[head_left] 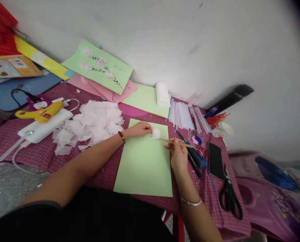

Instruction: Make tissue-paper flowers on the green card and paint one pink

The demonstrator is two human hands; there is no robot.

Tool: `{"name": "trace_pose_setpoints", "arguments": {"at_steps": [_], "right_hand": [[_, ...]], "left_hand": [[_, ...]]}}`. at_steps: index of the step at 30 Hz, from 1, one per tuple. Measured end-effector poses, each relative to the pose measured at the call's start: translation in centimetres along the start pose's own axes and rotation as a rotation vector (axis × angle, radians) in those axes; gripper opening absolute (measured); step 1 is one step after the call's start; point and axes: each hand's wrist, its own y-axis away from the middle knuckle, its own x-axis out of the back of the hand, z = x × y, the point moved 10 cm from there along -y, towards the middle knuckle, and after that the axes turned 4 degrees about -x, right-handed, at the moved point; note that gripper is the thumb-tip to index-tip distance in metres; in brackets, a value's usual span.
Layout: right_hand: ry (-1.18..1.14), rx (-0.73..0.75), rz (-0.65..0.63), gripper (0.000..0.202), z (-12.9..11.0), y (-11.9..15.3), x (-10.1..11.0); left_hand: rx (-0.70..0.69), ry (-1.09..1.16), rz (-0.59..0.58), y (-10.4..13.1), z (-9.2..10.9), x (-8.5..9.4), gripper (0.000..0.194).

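Observation:
A light green sheet of paper (145, 164) lies in front of me. Near its top sits a small puff of white tissue paper (156, 133). The fingers of my left hand (141, 129) are pinched together at the puff's left edge, gripping it there as far as I can see. My right hand (178, 154) holds a flat wooden craft stick (176, 143) between thumb and fingers. The stick's far end points left and reaches the lower right side of the puff. To the left is a heap of white tissue squares (94, 121).
A yellow glue gun (42, 112) rests on a white power strip (45, 126) at left. A green card with pink flowers (99, 65) leans at the back. Glue sticks (181, 116), pens (194, 164), a phone (216, 160) and scissors (230, 196) are at right.

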Motion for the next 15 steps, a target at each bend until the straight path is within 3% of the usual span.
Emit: {"name": "trace_pose_setpoints", "arguments": {"at_steps": [4,9,11,13,15], "right_hand": [[0.057,-0.02,-0.031,0.034,0.5,-0.2,-0.6],[0.102,-0.035,-0.023,0.037,0.4,-0.3,-0.5],[0.092,-0.05,-0.018,0.036,0.4,-0.7,-0.1],[0.079,-0.061,-0.015,0.037,0.4,-1.1,0.3],[0.068,-0.073,-0.014,0.037,0.5,-1.6,0.7]], "left_hand": [[-0.027,0.131,0.004,0.8,0.6,-0.2,0.02],[-0.075,-0.347,0.068,1.0,2.3,-1.0,0.026],[-0.079,-0.4,0.086,1.0,2.5,-1.2,0.027],[-0.042,-0.302,0.095,0.9,1.9,-0.9,0.031],[0.03,-0.057,0.114,0.9,0.7,-0.1,0.034]]}}
